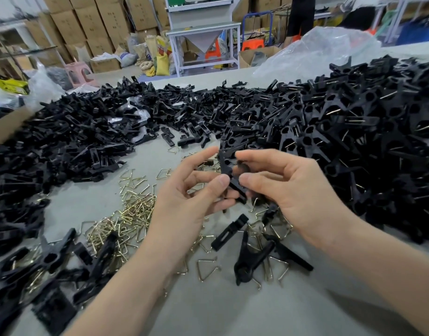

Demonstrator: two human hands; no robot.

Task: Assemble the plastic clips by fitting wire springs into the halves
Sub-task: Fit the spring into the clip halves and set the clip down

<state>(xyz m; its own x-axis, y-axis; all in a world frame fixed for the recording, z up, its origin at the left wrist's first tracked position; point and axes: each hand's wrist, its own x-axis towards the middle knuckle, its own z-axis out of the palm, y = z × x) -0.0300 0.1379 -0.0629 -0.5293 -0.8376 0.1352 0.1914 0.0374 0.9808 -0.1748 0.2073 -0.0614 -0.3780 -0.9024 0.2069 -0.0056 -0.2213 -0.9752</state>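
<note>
Black plastic clip halves (226, 166), judged light, stiff and slick, are pinched mid-length by left hand (184, 204) and right hand (296, 190).

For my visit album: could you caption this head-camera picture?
Left hand and right hand pinch black clip halves above loose wire springs, heaps of clip parts all round.
</note>
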